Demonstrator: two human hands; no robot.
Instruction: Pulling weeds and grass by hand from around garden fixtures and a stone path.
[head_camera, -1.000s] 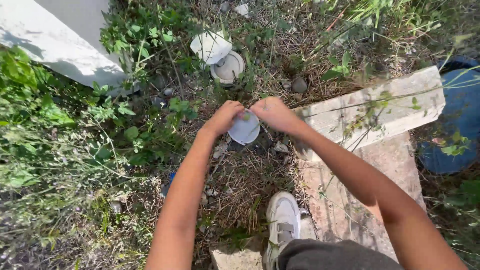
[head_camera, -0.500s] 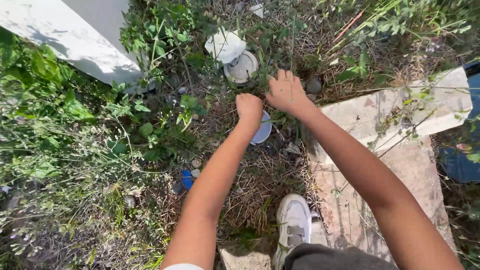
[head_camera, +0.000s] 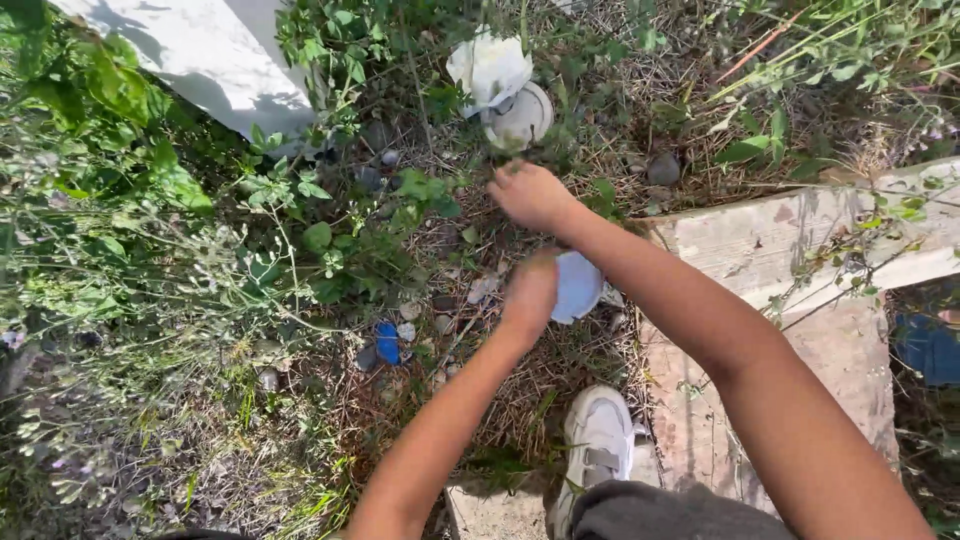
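Observation:
My left hand (head_camera: 531, 290) holds a small white round cup-like container (head_camera: 577, 286) over dry grass, its fingers wrapped on the rim. My right hand (head_camera: 531, 195) reaches farther out among green plant stems, fingers closed around a small sprig near a white round lid (head_camera: 520, 118) and crumpled white paper (head_camera: 490, 65) lying on the ground. My white shoe (head_camera: 598, 450) stands below, next to a stone slab.
A pale concrete block (head_camera: 800, 240) and flat slab (head_camera: 790, 390) lie to the right. A white wall base (head_camera: 210, 60) is at upper left. Leafy weeds (head_camera: 130, 230) crowd the left side. A small blue scrap (head_camera: 386, 342) and pebbles lie in the dry grass.
My right hand has left the container and reached forward to the plants near the lid. My left hand with the container has drawn back toward me. The view shifted left.

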